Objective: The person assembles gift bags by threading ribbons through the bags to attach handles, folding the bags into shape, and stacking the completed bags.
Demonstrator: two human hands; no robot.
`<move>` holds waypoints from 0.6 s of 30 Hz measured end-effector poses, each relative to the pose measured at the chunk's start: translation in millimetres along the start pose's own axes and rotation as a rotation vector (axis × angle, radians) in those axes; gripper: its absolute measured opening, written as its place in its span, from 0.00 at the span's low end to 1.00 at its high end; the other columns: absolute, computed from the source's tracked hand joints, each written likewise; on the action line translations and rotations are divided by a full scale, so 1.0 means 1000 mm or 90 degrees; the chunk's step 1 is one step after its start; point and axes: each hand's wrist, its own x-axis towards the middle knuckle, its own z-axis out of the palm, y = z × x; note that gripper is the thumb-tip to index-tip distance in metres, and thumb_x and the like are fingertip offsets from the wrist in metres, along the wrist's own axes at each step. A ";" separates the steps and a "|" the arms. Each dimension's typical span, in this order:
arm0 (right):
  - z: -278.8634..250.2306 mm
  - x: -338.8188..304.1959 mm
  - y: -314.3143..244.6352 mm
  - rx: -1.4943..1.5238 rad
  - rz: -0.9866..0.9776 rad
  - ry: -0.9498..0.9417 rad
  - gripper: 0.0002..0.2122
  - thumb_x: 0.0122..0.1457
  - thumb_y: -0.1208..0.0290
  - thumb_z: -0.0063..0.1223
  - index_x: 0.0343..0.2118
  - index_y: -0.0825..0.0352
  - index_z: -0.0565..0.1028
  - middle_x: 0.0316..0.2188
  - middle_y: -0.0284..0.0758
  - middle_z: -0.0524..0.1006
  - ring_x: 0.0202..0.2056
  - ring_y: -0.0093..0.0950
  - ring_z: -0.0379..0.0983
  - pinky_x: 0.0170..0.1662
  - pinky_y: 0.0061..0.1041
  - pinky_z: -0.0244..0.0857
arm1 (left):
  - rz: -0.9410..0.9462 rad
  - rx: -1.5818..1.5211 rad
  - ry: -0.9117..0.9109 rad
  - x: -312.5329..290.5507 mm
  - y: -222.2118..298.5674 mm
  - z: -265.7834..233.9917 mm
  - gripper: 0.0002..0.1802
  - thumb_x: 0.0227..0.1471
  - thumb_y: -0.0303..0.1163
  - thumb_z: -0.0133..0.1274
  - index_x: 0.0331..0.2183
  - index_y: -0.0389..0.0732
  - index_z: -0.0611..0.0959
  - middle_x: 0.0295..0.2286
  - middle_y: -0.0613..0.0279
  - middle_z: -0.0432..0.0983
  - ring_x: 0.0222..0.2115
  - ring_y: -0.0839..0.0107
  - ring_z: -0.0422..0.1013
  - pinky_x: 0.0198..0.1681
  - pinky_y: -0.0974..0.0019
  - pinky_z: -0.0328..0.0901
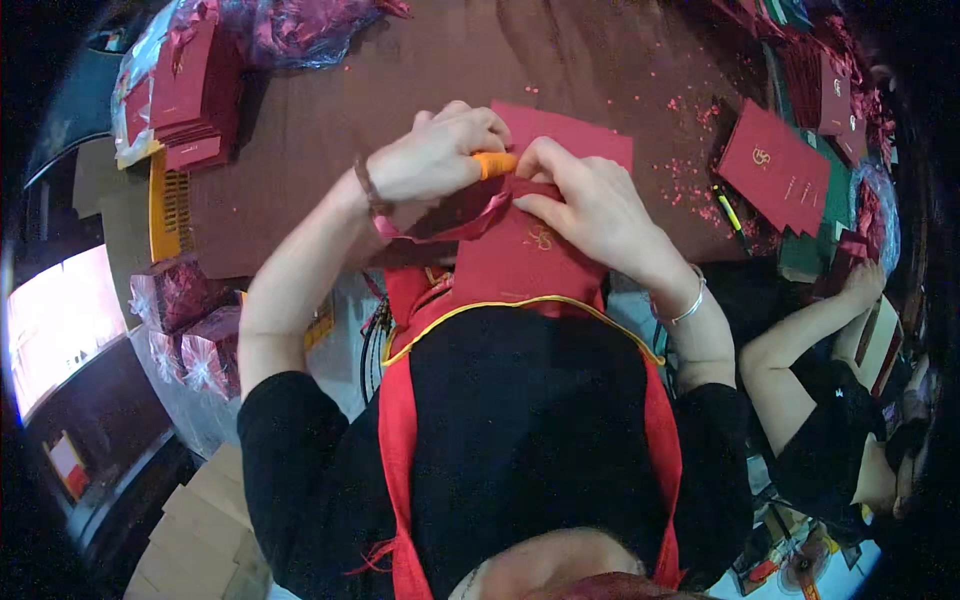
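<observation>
My left hand [437, 155] is closed over the upper edge of a red folded card with a gold emblem [530, 260], its fingertips partly hidden. An orange sleeve or tool [495, 165] shows at its fingers; I cannot tell which. A pink-red ribbon [450, 235] loops from beneath my left wrist to the card's top. There my right hand [595, 205] pinches dark red ribbon between thumb and forefinger, close beside the left. Another red sheet or card [575, 130] lies under and beyond both hands. The held card's near end reaches my apron at the table edge.
Stacked red cards [190, 95] and a plastic-wrapped red bundle [310, 30] sit at far left. To the right are fanned red cards [775, 170], a yellow-black pen [730, 208] and scattered red bits [685, 160]. A co-worker's arm [800, 350] reaches in at right.
</observation>
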 end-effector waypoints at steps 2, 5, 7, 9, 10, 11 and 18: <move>0.003 -0.004 -0.006 -0.028 -0.027 0.010 0.12 0.48 0.69 0.55 0.34 0.63 0.67 0.27 0.39 0.76 0.32 0.39 0.73 0.32 0.34 0.64 | -0.011 -0.126 -0.138 0.007 -0.004 -0.013 0.12 0.48 0.31 0.48 0.35 0.38 0.80 0.45 0.59 0.68 0.48 0.62 0.60 0.50 0.59 0.55; 0.006 -0.006 -0.014 -0.056 -0.070 0.032 0.11 0.48 0.69 0.55 0.33 0.62 0.68 0.25 0.39 0.75 0.31 0.40 0.72 0.31 0.35 0.63 | 0.124 -0.215 -0.217 0.020 -0.021 -0.019 0.12 0.47 0.28 0.49 0.36 0.37 0.79 0.47 0.57 0.67 0.47 0.63 0.61 0.49 0.59 0.55; 0.003 -0.004 -0.019 -0.088 -0.088 0.029 0.10 0.48 0.69 0.55 0.33 0.62 0.69 0.24 0.39 0.75 0.31 0.40 0.72 0.31 0.35 0.63 | -0.003 -0.482 -0.438 0.028 -0.025 -0.019 0.14 0.45 0.25 0.49 0.38 0.36 0.79 0.43 0.54 0.69 0.43 0.64 0.65 0.47 0.61 0.57; 0.002 -0.002 -0.016 -0.057 -0.106 0.028 0.10 0.48 0.70 0.55 0.33 0.63 0.70 0.24 0.40 0.75 0.31 0.39 0.73 0.32 0.33 0.64 | 0.057 -0.394 -0.431 0.037 -0.024 -0.020 0.10 0.41 0.23 0.50 0.31 0.32 0.78 0.36 0.56 0.72 0.38 0.67 0.66 0.43 0.65 0.59; 0.000 -0.002 -0.017 -0.022 -0.083 0.015 0.11 0.47 0.70 0.55 0.34 0.63 0.70 0.25 0.40 0.76 0.31 0.38 0.73 0.32 0.32 0.65 | 0.120 -0.358 -0.414 0.039 -0.023 -0.017 0.09 0.39 0.23 0.51 0.28 0.32 0.78 0.33 0.57 0.72 0.37 0.68 0.66 0.42 0.65 0.59; -0.001 -0.001 -0.017 0.013 -0.061 0.003 0.11 0.47 0.70 0.56 0.34 0.64 0.70 0.26 0.40 0.77 0.31 0.36 0.74 0.32 0.30 0.65 | 0.088 -0.370 -0.357 0.037 -0.022 -0.012 0.06 0.38 0.24 0.52 0.24 0.33 0.77 0.32 0.58 0.71 0.36 0.67 0.66 0.42 0.66 0.59; -0.001 0.003 -0.007 0.149 -0.023 -0.015 0.10 0.46 0.69 0.56 0.31 0.64 0.70 0.28 0.40 0.77 0.32 0.39 0.74 0.33 0.36 0.66 | -0.103 -0.118 0.151 0.039 -0.040 -0.009 0.15 0.49 0.39 0.48 0.35 0.40 0.79 0.34 0.53 0.74 0.34 0.61 0.72 0.35 0.66 0.65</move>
